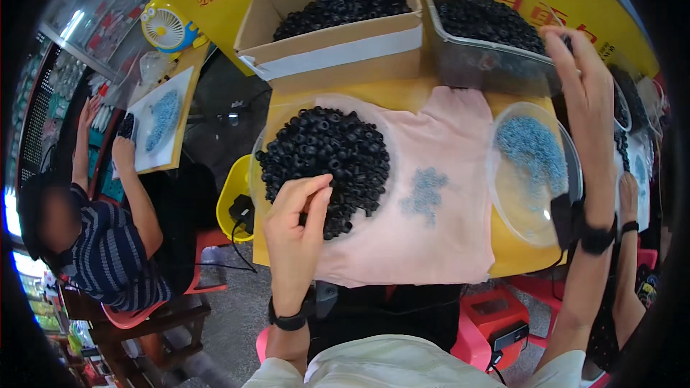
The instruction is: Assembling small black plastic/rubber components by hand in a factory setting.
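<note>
My left hand hovers over the near side of a heap of small black ring-like parts. Its thumb and forefinger come together, and whatever lies between the tips is too small to make out. The heap fills a clear round tray. On the far right, my right hand reaches up to the corner of a clear plastic bin of similar black parts. Its fingers are bent inward, with a dark spot between them that I cannot make out. Tiny light-blue pieces lie loose on a pink cloth.
A round clear tray holds more blue pieces. Beyond the cloth stands a cardboard box of black parts. A yellow basket is left of the yellow table. People work on both sides; a yellow fan stands far left.
</note>
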### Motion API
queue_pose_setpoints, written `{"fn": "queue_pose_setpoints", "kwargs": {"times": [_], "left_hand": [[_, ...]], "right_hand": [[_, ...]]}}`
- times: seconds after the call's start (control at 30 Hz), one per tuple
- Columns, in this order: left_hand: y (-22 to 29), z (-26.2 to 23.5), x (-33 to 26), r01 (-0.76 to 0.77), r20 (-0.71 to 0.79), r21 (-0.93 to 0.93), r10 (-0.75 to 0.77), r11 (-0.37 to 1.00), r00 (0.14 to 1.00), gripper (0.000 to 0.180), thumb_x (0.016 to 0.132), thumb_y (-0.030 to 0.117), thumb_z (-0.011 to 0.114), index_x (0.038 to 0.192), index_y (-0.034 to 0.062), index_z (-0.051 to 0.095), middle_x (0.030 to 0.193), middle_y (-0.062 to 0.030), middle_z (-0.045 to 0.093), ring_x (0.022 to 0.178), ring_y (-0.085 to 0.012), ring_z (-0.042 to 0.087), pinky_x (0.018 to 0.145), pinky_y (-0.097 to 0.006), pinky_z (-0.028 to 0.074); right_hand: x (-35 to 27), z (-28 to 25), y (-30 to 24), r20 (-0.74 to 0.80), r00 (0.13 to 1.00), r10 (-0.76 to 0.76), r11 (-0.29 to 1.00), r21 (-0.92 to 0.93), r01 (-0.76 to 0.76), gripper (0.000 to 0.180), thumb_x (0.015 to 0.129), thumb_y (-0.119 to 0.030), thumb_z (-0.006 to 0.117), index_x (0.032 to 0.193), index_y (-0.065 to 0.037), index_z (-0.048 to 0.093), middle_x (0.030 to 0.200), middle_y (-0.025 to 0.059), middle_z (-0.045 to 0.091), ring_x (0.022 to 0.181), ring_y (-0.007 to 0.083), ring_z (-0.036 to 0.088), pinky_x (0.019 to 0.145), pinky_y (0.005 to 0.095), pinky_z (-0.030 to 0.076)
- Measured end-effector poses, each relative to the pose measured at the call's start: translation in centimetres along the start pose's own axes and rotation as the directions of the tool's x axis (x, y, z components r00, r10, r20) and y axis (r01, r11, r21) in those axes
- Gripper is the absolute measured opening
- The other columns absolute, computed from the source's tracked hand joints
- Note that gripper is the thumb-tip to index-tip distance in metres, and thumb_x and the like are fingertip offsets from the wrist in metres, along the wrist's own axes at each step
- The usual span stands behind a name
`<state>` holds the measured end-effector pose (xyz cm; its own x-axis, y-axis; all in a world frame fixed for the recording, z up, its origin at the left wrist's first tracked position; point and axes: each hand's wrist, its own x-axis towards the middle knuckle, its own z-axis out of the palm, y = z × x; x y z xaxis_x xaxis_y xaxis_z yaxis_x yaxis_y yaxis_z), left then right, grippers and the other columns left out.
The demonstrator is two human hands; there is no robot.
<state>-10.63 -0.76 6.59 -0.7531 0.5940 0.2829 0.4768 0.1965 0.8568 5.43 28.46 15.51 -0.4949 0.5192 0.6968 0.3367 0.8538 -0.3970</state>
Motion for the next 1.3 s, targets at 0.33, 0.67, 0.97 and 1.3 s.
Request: {"fn": "queue_pose_setpoints", "kwargs": {"times": [0.33, 0.67, 0.97, 1.3], "left_hand": [[-2.9, 1.9, 2.1, -0.170, 0.077, 0.503, 0.152, 0.848, 0.985, 0.026, 0.083, 0.000, 0.068, 0.109, 0.0016, 0.067, 0.096, -0.0101, 0.058, 0.080, -0.0220, 0.058, 0.070, -0.030, 0.048], [-2.0, 2.7, 1.7, -0.194, 0.172, 0.427, 0.131, 0.883, 0.976, 0.025, 0.077, 0.003, 0.074, 0.100, -0.0007, 0.066, 0.097, -0.0087, 0.058, 0.075, -0.0196, 0.056, 0.067, -0.029, 0.047], [-2.1, 1.8, 0.6, -0.202, 0.192, 0.434, 0.129, 0.878, 0.973, 0.027, 0.076, -0.002, 0.072, 0.102, -0.0013, 0.065, 0.096, -0.0118, 0.055, 0.081, -0.0243, 0.057, 0.071, -0.032, 0.048], [-1.7, 1.4, -1.4, 0.001, 0.116, -0.023, 0.002, 1.000, 0.993, 0.019, 0.080, -0.004, 0.070, 0.098, -0.0014, 0.063, 0.098, -0.0058, 0.062, 0.080, -0.0136, 0.060, 0.073, -0.024, 0.049]], "right_hand": [[-0.1, 3.2, 3.1, 0.097, 0.968, -0.232, 0.922, -0.295, 0.250, 0.028, 0.092, -0.021, 0.058, 0.113, -0.004, 0.062, 0.113, 0.0169, 0.062, 0.108, 0.0322, 0.057, 0.090, 0.0403, 0.045], [-14.6, 4.0, -3.9, 0.603, 0.774, 0.195, 0.981, -0.126, -0.149, 0.018, 0.077, 0.008, 0.057, 0.092, 0.000, 0.052, 0.092, 0.0188, 0.056, 0.080, 0.0395, 0.063, 0.063, 0.0446, 0.052], [-15.9, 6.3, -4.0, 0.544, 0.820, 0.179, 0.982, -0.151, -0.114, 0.019, 0.073, 0.010, 0.059, 0.088, 0.001, 0.051, 0.093, 0.0188, 0.054, 0.078, 0.0403, 0.063, 0.064, 0.0450, 0.053], [-17.0, 4.1, -5.0, 0.481, 0.852, 0.205, 0.954, 0.095, -0.283, 0.011, 0.081, 0.004, 0.062, 0.089, 0.000, 0.056, 0.085, 0.0167, 0.059, 0.072, 0.0339, 0.062, 0.062, 0.0400, 0.050]]}}
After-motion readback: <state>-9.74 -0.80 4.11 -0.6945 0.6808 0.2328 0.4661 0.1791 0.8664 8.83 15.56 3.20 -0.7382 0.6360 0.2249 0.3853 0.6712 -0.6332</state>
